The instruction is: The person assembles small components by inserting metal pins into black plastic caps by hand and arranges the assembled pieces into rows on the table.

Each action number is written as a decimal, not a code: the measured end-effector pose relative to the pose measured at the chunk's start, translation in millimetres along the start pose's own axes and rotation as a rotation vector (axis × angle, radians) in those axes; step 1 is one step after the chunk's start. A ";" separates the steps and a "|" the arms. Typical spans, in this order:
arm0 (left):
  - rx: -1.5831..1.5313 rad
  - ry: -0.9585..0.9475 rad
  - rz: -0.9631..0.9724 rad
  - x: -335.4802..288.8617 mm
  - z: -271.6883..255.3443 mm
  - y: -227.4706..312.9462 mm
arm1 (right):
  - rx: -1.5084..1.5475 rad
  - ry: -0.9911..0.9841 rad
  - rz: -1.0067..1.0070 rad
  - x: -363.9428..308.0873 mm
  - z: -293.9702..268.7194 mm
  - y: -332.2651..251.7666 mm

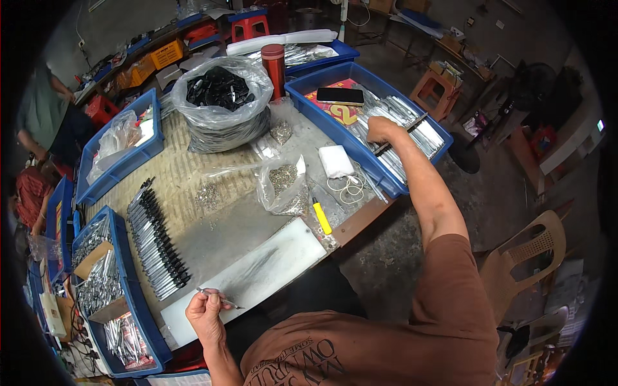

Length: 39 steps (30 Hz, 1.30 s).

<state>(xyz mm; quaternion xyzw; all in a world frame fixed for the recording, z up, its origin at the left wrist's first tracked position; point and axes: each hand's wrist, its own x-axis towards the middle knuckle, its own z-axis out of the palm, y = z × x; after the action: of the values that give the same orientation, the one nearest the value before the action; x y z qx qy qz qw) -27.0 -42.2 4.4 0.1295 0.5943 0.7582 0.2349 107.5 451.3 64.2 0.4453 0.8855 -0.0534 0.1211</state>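
Low in the view, my left hand (207, 315) pinches a thin metal rod (222, 300) between thumb and fingers, over the edge of a white board (248, 267). My right arm stretches to the far right, where my right hand (383, 130) is lowered among long silver tubes (402, 116) in a blue tray (309, 106). Its fingers curl downward; whether they grip a tube cannot be made out. A dark bar (412, 125) lies across the tubes beside that hand. Slim black-and-silver rods (154, 238) lie in a neat row on the table, left of the board.
A bag of black parts (222, 109), a red flask (273, 71), a bag of small metal bits (283, 186) and a yellow-handled screwdriver (321, 217) occupy the table. A blue bin (132, 283) of metal parts stands left; a phone (340, 96) lies in the tray. Another person (48, 109) is far left.
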 end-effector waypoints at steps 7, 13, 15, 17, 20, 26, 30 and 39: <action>-0.017 -0.033 0.007 0.1 -3.9 3.1 | 0.253 0.146 -0.076 -22.1 -13.0 -3.6; -0.024 -0.037 -0.066 -0.8 3.8 8.5 | 0.852 0.154 -0.419 -86.9 -7.1 -63.8; 0.011 -0.113 -0.085 0.7 9.2 11.5 | 1.012 0.007 -0.484 -110.9 1.5 -88.0; -0.002 -0.127 -0.107 1.8 17.8 12.2 | 1.082 -0.055 -0.555 -137.8 13.1 -115.3; -0.030 -0.171 -0.095 4.0 30.0 14.3 | 1.298 -0.297 -0.652 -164.4 38.9 -146.5; -0.117 -0.221 -0.102 4.0 39.2 8.6 | 1.504 -0.622 -0.697 -203.6 88.7 -193.5; -0.169 -0.209 -0.093 2.4 34.4 0.8 | 1.449 -0.572 -0.747 -216.2 104.1 -207.8; -0.195 -0.179 -0.077 -2.7 31.4 -4.0 | 1.278 -0.345 -0.783 -229.4 113.4 -219.2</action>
<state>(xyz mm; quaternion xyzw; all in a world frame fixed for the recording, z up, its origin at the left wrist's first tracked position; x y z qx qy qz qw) -8.9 -16.4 8.9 0.1501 0.4990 0.7882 0.3275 82.5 119.3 12.0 0.0682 0.7443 -0.6624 -0.0509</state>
